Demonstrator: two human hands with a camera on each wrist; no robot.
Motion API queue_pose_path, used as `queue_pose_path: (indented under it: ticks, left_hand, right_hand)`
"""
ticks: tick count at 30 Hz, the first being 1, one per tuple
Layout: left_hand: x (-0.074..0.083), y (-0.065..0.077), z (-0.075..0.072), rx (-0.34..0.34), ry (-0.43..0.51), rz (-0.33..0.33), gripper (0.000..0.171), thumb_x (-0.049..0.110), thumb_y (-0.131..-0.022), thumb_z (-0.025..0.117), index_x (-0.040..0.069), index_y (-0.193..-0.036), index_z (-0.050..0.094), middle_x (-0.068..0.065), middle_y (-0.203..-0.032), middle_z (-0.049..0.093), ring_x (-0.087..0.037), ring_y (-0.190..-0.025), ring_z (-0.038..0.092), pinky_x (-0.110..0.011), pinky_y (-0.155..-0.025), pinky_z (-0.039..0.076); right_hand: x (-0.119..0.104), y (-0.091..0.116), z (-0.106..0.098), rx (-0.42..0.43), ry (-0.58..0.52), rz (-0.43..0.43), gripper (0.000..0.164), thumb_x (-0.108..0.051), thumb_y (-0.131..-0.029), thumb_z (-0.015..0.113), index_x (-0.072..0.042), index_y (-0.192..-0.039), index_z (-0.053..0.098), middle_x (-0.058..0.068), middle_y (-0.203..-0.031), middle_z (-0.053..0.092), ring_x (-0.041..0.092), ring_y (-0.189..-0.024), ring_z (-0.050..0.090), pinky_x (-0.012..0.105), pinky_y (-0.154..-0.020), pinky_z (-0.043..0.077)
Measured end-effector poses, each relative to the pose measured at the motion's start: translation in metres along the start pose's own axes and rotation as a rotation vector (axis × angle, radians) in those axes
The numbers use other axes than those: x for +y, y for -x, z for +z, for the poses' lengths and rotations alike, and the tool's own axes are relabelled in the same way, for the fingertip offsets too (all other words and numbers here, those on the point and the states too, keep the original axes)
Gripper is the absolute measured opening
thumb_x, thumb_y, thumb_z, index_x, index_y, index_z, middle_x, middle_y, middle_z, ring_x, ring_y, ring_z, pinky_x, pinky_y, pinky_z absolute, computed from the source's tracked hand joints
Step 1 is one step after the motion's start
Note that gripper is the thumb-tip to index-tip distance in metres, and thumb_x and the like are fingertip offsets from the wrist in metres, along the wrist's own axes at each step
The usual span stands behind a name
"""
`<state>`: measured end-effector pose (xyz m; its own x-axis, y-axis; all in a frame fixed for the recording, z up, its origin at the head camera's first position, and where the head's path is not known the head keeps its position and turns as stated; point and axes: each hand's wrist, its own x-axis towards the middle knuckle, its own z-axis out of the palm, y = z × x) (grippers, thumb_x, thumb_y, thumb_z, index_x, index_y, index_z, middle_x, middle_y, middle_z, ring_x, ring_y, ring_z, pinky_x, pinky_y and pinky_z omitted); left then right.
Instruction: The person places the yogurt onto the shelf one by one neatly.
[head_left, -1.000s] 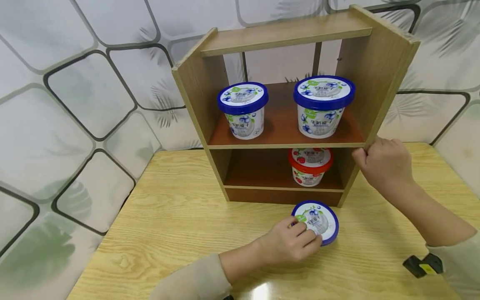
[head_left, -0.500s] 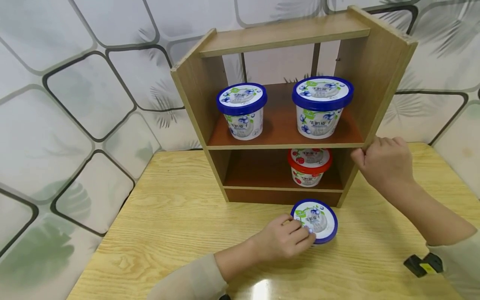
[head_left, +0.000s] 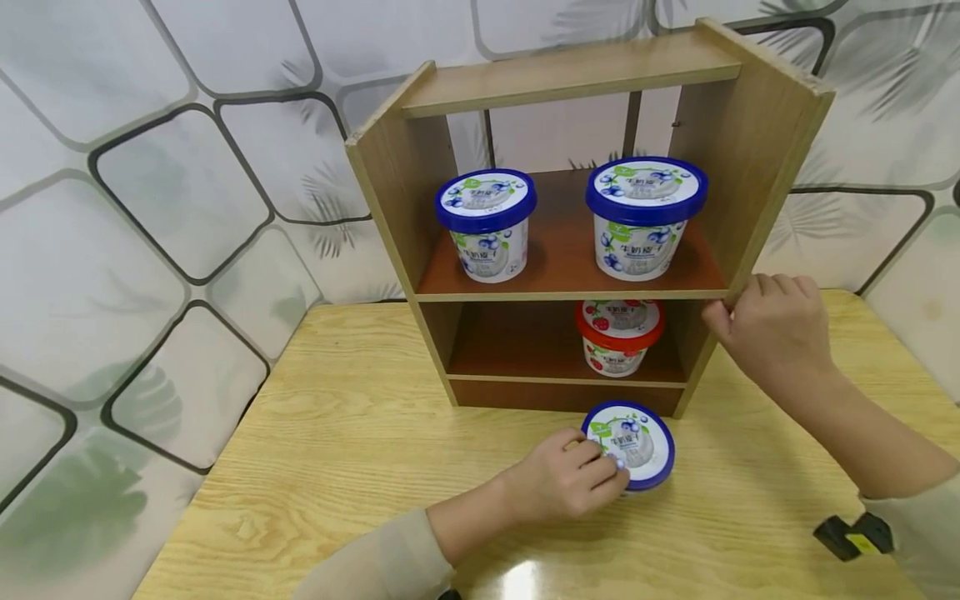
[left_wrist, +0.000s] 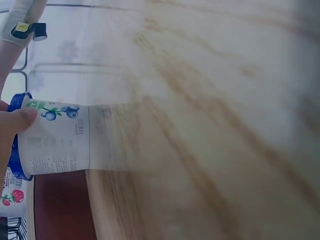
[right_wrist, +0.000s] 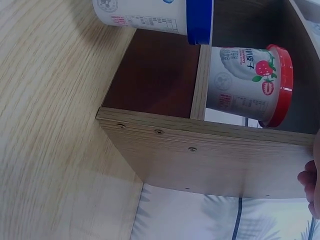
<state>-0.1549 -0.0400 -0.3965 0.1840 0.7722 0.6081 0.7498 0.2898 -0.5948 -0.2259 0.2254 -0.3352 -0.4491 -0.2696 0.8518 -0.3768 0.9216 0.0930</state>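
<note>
A white tub with a blue lid and blueberry print [head_left: 637, 450] stands on the table before the shelf unit. My left hand [head_left: 573, 475] grips it from its near left side, fingers curled at the lid; in the left wrist view the thumb [left_wrist: 22, 120] presses just under the rim. My right hand [head_left: 776, 325] holds the right side panel of the wooden shelf unit [head_left: 765, 179], thumb at its front edge. Only a few fingers of that hand show at the edge of the right wrist view.
On the upper shelf stand two more blue-lidded tubs, one left [head_left: 487, 225] and one right [head_left: 643, 221]. A red-lidded strawberry tub [head_left: 618, 337] sits at the right of the lower shelf. Wood-grain table [head_left: 337, 467] stretches to the left; a patterned curtain [head_left: 187, 192] hangs behind.
My left hand has shifted slightly left against the tub, so more of the lid shows. The right hand keeps its hold on the shelf panel.
</note>
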Motion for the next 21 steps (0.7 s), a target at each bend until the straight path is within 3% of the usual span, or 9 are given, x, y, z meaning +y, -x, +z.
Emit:
queue_pose_path:
  ticks: [6, 13, 21]
  left_hand:
    - [-0.001, 0.001, -0.001, 0.008, -0.014, -0.003, 0.018, 0.019, -0.092, 0.056, 0.021, -0.081, 0.071, 0.011, -0.077, 0.064, -0.005, -0.067, 0.058, -0.019, -0.063, 0.048]
    - [-0.005, 0.008, -0.005, -0.023, 0.022, 0.004, 0.031, 0.013, -0.097, 0.045, 0.02, -0.084, 0.072, 0.01, -0.079, 0.065, -0.005, -0.07, 0.059, -0.019, -0.065, 0.048]
    - [-0.012, 0.014, -0.006, 0.026, 0.016, 0.044, 0.023, 0.013, -0.094, 0.052, 0.02, -0.083, 0.071, 0.01, -0.078, 0.063, -0.004, -0.072, 0.059, -0.019, -0.067, 0.049]
  right_hand:
    - [0.002, 0.004, -0.001, -0.012, -0.014, -0.029, 0.063, -0.045, -0.096, 0.027, 0.003, -0.056, 0.034, 0.022, -0.049, 0.039, 0.039, -0.048, 0.039, 0.041, -0.049, 0.024]
    - [0.003, 0.004, 0.0, 0.001, -0.007, -0.048, 0.062, -0.043, -0.097, 0.026, 0.002, -0.055, 0.033, 0.019, -0.047, 0.036, 0.038, -0.046, 0.038, 0.041, -0.048, 0.024]
    - [0.002, 0.001, 0.003, 0.024, -0.032, -0.05, 0.058, -0.039, -0.095, 0.027, 0.001, -0.054, 0.031, 0.019, -0.046, 0.034, 0.037, -0.046, 0.036, 0.044, -0.048, 0.026]
